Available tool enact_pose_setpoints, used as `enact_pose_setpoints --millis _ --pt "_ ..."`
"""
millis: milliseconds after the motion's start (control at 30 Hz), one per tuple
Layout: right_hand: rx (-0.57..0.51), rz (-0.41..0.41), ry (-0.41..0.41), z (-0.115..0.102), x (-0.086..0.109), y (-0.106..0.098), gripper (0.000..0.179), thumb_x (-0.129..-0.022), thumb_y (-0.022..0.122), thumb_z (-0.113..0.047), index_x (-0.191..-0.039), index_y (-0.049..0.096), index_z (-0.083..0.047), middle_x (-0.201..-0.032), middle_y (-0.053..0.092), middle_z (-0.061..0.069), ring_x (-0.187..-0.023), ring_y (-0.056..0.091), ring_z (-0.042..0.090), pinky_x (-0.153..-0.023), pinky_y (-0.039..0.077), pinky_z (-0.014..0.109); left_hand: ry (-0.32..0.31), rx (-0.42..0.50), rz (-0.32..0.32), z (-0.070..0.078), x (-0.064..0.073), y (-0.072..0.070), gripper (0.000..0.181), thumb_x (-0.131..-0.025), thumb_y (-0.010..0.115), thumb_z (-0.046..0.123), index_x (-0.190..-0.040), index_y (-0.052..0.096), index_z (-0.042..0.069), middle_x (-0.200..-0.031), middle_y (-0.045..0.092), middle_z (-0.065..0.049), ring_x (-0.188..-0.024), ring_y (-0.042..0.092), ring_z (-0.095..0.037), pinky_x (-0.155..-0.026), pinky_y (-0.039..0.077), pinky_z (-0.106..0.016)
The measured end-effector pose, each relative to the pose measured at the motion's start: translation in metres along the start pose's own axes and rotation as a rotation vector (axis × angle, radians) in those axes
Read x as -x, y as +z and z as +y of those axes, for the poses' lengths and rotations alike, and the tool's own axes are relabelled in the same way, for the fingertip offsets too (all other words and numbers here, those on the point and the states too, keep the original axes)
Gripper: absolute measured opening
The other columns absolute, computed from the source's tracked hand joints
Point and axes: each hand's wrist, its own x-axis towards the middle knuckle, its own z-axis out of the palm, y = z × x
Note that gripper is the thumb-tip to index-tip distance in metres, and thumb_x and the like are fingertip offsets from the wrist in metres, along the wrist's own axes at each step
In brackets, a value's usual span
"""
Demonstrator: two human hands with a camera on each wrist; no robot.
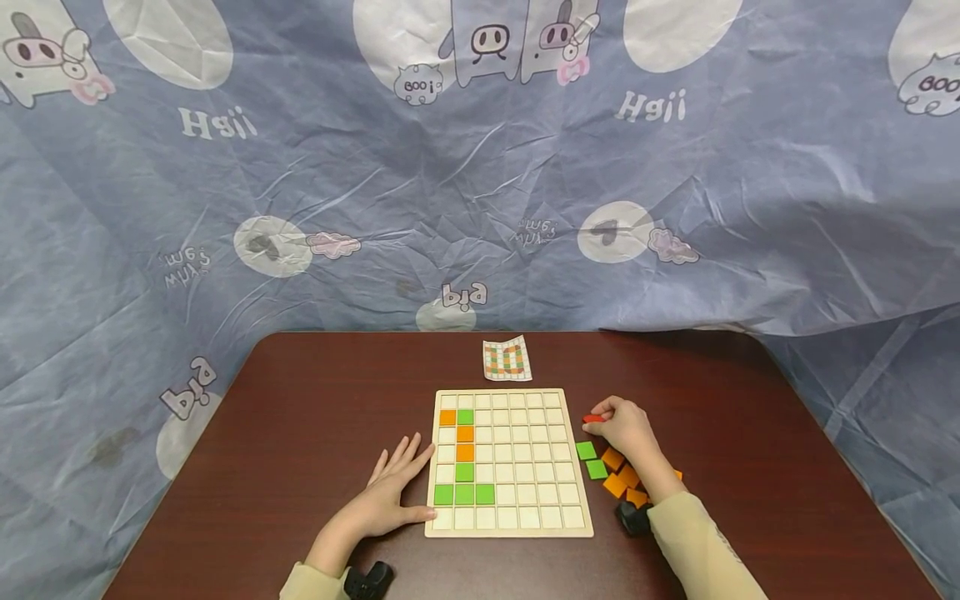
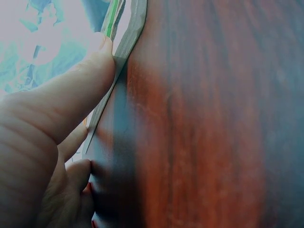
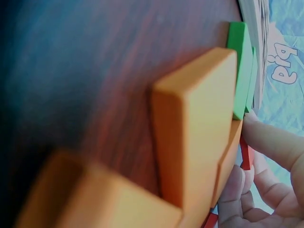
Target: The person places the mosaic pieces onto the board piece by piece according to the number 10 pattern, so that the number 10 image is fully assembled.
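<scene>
A pale wooden grid board (image 1: pixel 528 472) lies on the table, with green and orange square tiles in its left columns. My left hand (image 1: pixel 384 496) rests at the board's left side, fingers spread; its thumb (image 2: pixel 90 71) touches the board's edge in the left wrist view. Beyond the board's right side, my right hand (image 1: pixel 630 429) pinches a red tile (image 1: pixel 593 419) between thumb and fingers. The same red tile (image 3: pixel 246 153) is partly covered by fingers in the right wrist view. Just below that hand lie two loose green tiles (image 1: pixel 596 469) and several orange tiles (image 1: pixel 615 486).
A small printed pattern sheet (image 1: pixel 507 359) with coloured squares lies behind the board. The dark wooden table (image 1: pixel 337 400) reaches back to a blue-grey cloth (image 1: pixel 420 192). My right forearm partly hides the orange tiles. Another red piece (image 3: pixel 210 221) shows low in the right wrist view.
</scene>
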Motion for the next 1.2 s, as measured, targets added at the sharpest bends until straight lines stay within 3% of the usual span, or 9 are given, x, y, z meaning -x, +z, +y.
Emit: enact_pose_setpoints --millis 300,467,567,733,967,1200 --pt "-0.124 0.001 0.030 0.008 0.002 -0.006 0.021 -0.086 0.076 -0.013 -0.102 0.069 0.000 -0.092 0.069 0.013 -0.080 0.061 0.023 -0.070 0.052 0.032 -0.006 -0.006 -0.007 0.000 0.000 0.000 0.093 -0.084 0.075 0.041 -0.158 0.024 0.015 -0.166 0.007 -0.016 -0.153 -0.001 -0.039 -0.119 -0.003 -0.064" --pt "-0.243 -0.047 0.071 0.010 0.001 -0.010 0.028 -0.087 0.075 -0.016 -0.108 0.068 0.002 -0.094 0.072 0.012 -0.080 0.061 0.019 -0.068 0.049 0.025 -0.012 0.010 -0.008 0.000 0.000 0.000 0.093 -0.084 0.075 0.041 -0.158 0.025 0.015 -0.166 0.007 -0.016 -0.153 -0.001 -0.038 -0.119 -0.004 -0.064" --pt "-0.339 -0.069 0.086 0.007 0.001 -0.012 0.033 -0.088 0.075 -0.017 -0.113 0.066 0.004 -0.097 0.073 0.012 -0.083 0.066 0.019 -0.075 0.054 0.027 -0.012 0.015 -0.006 0.000 0.000 0.000 0.093 -0.084 0.075 0.041 -0.158 0.025 0.015 -0.166 0.007 -0.016 -0.153 -0.001 -0.038 -0.119 -0.004 -0.064" --pt "-0.480 -0.087 0.096 -0.003 0.001 -0.014 0.038 -0.091 0.072 -0.017 -0.120 0.062 0.004 -0.103 0.073 0.012 -0.097 0.072 0.024 -0.094 0.056 0.040 -0.001 0.000 -0.009 0.000 0.000 0.000 0.093 -0.084 0.075 0.042 -0.158 0.024 0.014 -0.166 0.007 -0.017 -0.153 -0.001 -0.039 -0.118 -0.003 -0.064" --pt "-0.647 -0.106 0.083 -0.025 -0.003 -0.011 0.038 -0.093 0.067 -0.010 -0.125 0.059 0.009 -0.103 0.070 0.010 -0.093 0.074 0.023 -0.089 0.058 0.039 0.007 -0.009 -0.015 0.000 -0.001 -0.001 0.093 -0.085 0.075 0.041 -0.158 0.024 0.014 -0.165 0.007 -0.017 -0.153 0.000 -0.040 -0.118 -0.003 -0.065" --pt "-0.639 -0.124 0.067 -0.048 -0.008 0.005 0.036 -0.091 0.072 -0.013 -0.121 0.064 0.004 -0.103 0.072 0.008 -0.096 0.073 0.025 -0.094 0.056 0.042 0.001 0.000 -0.016 0.001 0.000 -0.001 0.093 -0.085 0.075 0.041 -0.158 0.024 0.014 -0.166 0.007 -0.017 -0.153 -0.001 -0.040 -0.118 -0.004 -0.064"
